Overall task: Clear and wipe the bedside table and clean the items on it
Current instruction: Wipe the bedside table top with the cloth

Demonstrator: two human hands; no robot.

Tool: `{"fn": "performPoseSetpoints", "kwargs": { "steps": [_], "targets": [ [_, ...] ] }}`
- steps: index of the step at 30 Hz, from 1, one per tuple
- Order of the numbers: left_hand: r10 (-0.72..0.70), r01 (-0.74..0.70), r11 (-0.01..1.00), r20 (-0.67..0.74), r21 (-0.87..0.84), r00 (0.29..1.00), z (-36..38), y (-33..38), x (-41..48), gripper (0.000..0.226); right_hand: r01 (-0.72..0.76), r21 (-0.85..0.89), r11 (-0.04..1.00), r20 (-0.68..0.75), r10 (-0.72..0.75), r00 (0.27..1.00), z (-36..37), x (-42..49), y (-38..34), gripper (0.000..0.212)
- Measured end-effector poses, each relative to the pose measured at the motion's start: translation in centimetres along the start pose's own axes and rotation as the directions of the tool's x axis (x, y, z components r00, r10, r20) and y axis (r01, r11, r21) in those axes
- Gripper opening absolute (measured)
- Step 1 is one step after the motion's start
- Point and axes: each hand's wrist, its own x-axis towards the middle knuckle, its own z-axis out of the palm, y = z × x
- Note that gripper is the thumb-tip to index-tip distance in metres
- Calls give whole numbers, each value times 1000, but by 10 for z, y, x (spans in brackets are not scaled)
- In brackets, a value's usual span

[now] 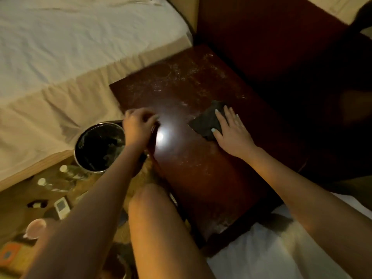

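The dark red-brown bedside table (201, 178) carries pale dust streaks over its far half and a bright light reflection near its left edge. My right hand (231, 133) lies flat with straight fingers and presses a dark grey cloth (207, 120) onto the table top. My left hand (138, 127) is at the table's left edge, blurred, with its fingers curled; whether it holds anything is hidden. Just left of that hand, a round metal bin (100, 146) with a dark liner stands on the floor.
A bed (80, 47) with a white sheet and beige skirt fills the left. On the floor lie two white-capped bottles (63, 170), a white remote-like device (61, 207), a pink cup (36, 228) and an orange item (10, 254). My knee (157, 218) is at the table's near-left corner.
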Motion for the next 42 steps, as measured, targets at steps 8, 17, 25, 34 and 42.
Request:
{"fn": "performPoseSetpoints", "kwargs": {
  "steps": [8, 17, 25, 34, 42],
  "targets": [
    [-431, 426, 902, -142, -69, 891, -63, -140, 3, 23, 137, -10, 991, 3, -137, 991, 17, 63, -93, 64],
    [-489, 489, 872, -88, -22, 868, -84, -191, 39, 21, 224, -31, 974, -16, -224, 974, 27, 110, -166, 64],
    [28, -16, 987, 74, -161, 997, -88, -96, 41, 33, 241, -41, 970, 71, -237, 969, 26, 102, -178, 65],
    [183, -203, 978, 291, 39, 939, -57, -48, -54, 47, 316, -89, 944, 157, -300, 941, 29, 20, -154, 72],
    [249, -353, 914, 413, 197, 876, -13, 9, -143, 44, 285, -152, 946, 194, -254, 948, 30, -82, -91, 82]
  ]
}}
